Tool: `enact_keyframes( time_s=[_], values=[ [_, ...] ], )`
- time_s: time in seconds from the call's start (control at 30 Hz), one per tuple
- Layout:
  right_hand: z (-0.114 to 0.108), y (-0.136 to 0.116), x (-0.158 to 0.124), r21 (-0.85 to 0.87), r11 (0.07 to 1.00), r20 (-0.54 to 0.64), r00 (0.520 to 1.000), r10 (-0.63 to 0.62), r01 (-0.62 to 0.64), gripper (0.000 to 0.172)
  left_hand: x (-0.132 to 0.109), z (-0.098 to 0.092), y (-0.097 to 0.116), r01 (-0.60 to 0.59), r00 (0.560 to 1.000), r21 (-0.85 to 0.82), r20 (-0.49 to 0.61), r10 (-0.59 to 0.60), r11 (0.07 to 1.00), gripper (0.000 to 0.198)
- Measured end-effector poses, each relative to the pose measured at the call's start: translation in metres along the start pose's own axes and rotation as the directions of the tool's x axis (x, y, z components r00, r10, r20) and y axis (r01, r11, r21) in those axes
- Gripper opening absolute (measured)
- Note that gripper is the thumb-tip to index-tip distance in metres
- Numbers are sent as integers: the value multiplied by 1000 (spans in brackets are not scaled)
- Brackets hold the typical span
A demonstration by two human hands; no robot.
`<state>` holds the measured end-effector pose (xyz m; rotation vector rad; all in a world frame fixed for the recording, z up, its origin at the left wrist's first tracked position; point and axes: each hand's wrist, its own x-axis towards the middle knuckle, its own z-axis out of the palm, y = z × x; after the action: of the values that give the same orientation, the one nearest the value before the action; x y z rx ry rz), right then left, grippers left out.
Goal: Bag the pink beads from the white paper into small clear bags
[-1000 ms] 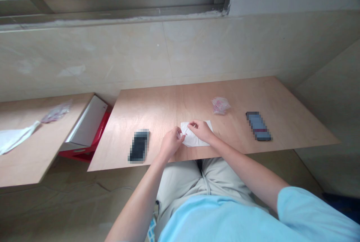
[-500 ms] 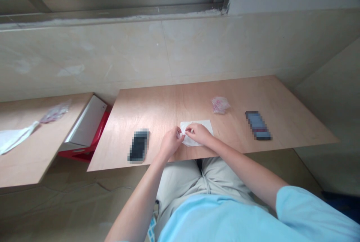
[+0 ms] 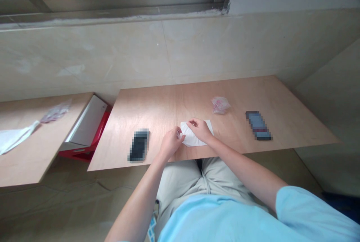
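Observation:
A white sheet point(image 3: 194, 140), like paper or a thin tissue, lies near the front edge of the table. My left hand point(image 3: 171, 141) is at its left edge with curled fingers. Something small and whitish shows between the thumb and forefinger, too small to name. Over the upper part of the sheet is my right hand point(image 3: 200, 129), its thumb and fingertips pinched together. Whatever those fingertips hold, if anything, cannot be made out. The two hands are a little apart.
On the wooden table point(image 3: 157, 103) lie a crumpled clear plastic bag point(image 3: 220, 105) with pink marks, a blurred-out phone point(image 3: 138, 145) at left and another point(image 3: 258, 125) at right. A second table point(image 3: 25, 167) carries a white cloth point(image 3: 17, 137). Between the tables is a red container point(image 3: 98, 137).
My right hand has moved slightly up and away from the left hand, widening the gap between their fingertips. My left hand and the sheet look unmoved.

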<state>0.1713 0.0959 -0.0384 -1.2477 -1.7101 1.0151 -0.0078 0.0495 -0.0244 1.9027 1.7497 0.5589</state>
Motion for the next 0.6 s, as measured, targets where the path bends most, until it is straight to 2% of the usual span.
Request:
enact_keyframes(
  time_s=[0.07,0.17,0.4,0.6],
  values=[
    [-2,-8,0,67,998,39,999,-6,3,28,0,-1,1,0,1000,1,4,0,1000,17],
    [-3,-16,-1,81,995,178,982,-63,49,23,0,-1,1,0,1000,-8,10,0,1000,15],
    [-9,-16,-2,9,1000,154,988,-3,2,22,-1,-3,4,33,999,-12,-4,-33,999,17],
    [-24,-14,-18,50,998,269,963,29,-44,20,-3,-7,9,20,1000,-22,-7,-20,1000,18]
  ],
)
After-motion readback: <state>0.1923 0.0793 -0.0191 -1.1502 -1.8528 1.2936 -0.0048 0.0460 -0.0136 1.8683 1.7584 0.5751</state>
